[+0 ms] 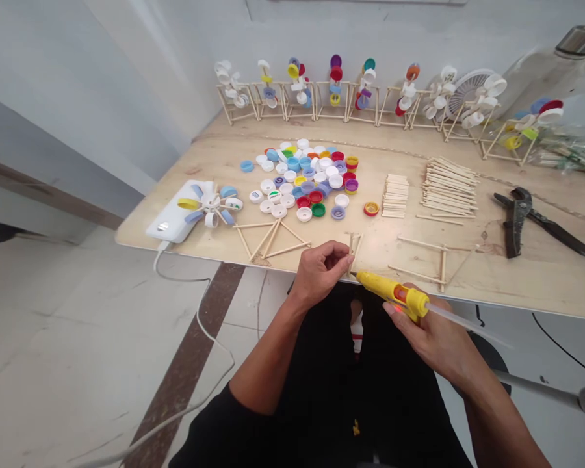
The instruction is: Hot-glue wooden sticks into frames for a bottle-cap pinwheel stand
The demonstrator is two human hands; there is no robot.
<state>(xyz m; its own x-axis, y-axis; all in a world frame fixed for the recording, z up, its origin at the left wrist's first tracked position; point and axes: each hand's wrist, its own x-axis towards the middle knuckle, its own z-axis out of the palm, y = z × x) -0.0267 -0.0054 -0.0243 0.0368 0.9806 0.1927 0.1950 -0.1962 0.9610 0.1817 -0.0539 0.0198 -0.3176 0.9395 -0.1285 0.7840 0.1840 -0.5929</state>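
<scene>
My right hand (pixel 431 335) is wrapped around a yellow glue gun (pixel 392 292), with a clear glue stick (pixel 463 322) poking out of its back. The gun's nozzle points left, right at the small stick frame (pixel 357 246) by the table's front edge. My left hand (pixel 324 266) pinches that wooden frame between thumb and fingers; part of it is hidden behind them. On the left lie joined stick triangles (pixel 266 239) and a bottle-cap wheel (pixel 212 207). To the right rests another open stick frame (pixel 442 266).
Many coloured bottle caps (pixel 305 175) spread over the middle. Short sticks (pixel 394 196), longer sticks (pixel 449 188) and black-handled cutters (pixel 517 221) lie to the right. A row of cap wheels on stick stands (pixel 299 104) lines the wall. A white power bank (pixel 175 211) trails a cable.
</scene>
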